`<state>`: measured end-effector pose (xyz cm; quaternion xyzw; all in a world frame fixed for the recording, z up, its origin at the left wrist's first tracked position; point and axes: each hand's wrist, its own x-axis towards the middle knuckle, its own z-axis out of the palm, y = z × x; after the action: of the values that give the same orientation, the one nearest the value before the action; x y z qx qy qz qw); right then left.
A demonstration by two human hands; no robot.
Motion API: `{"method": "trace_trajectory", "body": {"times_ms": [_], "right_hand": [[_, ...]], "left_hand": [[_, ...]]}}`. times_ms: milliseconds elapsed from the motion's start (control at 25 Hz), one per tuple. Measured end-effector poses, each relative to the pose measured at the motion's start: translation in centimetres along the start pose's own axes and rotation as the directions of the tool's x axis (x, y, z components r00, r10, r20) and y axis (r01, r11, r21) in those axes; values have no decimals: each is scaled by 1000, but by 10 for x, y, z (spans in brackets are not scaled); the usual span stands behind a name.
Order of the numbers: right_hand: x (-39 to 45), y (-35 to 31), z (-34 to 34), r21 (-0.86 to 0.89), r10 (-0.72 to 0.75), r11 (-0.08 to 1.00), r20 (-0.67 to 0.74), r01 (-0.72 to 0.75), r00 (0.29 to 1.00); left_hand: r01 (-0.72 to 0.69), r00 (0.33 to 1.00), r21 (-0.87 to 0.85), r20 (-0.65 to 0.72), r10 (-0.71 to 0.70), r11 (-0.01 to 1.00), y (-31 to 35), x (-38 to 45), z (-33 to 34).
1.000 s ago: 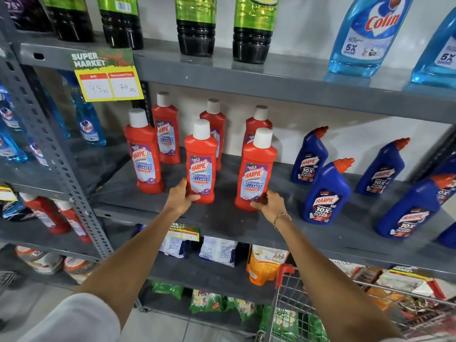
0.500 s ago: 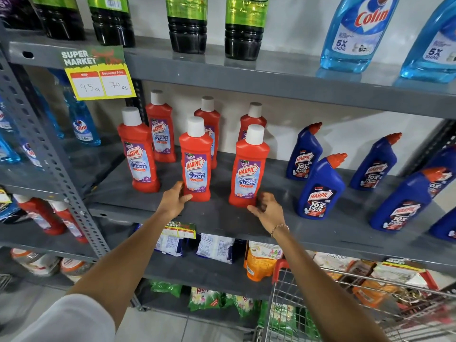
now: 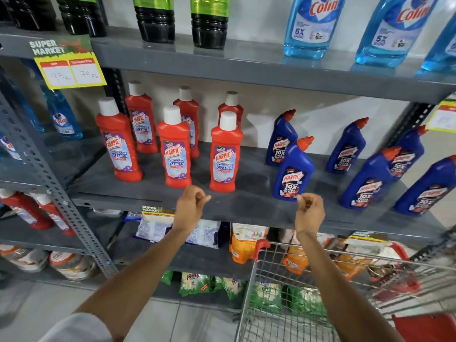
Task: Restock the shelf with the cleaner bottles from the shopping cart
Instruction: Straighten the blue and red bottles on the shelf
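Several red Harpic bathroom cleaner bottles stand upright on the grey middle shelf [image 3: 246,206]; the two nearest are one at the front middle [image 3: 175,154] and one to its right [image 3: 225,159]. My left hand [image 3: 190,208] hovers just below the front-middle bottle, fingers curled, holding nothing. My right hand [image 3: 309,211] is apart from the bottles, in front of a blue Harpic bottle [image 3: 292,174], loosely closed and empty. The wire shopping cart [image 3: 308,257] is at the lower right; I see no cleaner bottles inside it.
More blue Harpic bottles [image 3: 370,181] fill the shelf's right side. Blue Colin bottles [image 3: 311,28] and dark green-labelled bottles [image 3: 155,21] stand on the shelf above. A yellow price tag [image 3: 70,70] hangs at upper left. Packets lie on lower shelves.
Both hands let go of the two front red bottles and pulled back toward me, fingers curling closed. The bottles stay upright on the shelf.
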<state>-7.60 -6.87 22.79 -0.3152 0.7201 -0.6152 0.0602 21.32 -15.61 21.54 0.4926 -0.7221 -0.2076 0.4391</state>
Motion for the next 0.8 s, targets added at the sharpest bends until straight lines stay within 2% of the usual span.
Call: {"method": "trace_trajectory", "body": {"times_ms": [120, 200, 280, 520, 800], "right_hand": [[26, -3, -9, 5, 142, 989, 230, -148, 963], [38, -4, -14, -21, 199, 978, 412, -209, 889], [47, -2, -15, -60, 199, 979, 504, -196, 841], [72, 4, -11, -261, 118, 965, 498, 18, 859], [80, 4, -9, -173, 124, 984, 534, -35, 836]], "left_hand": [[-172, 941, 165, 319, 113, 971, 28, -11, 38], [-260, 893, 365, 442, 79, 894, 38, -21, 67], [-311, 888, 519, 457, 49, 796, 42, -28, 82], [-298, 886, 563, 465, 3, 771, 43, -29, 83], [-284, 878, 576, 477, -33, 767, 43, -29, 83]]}}
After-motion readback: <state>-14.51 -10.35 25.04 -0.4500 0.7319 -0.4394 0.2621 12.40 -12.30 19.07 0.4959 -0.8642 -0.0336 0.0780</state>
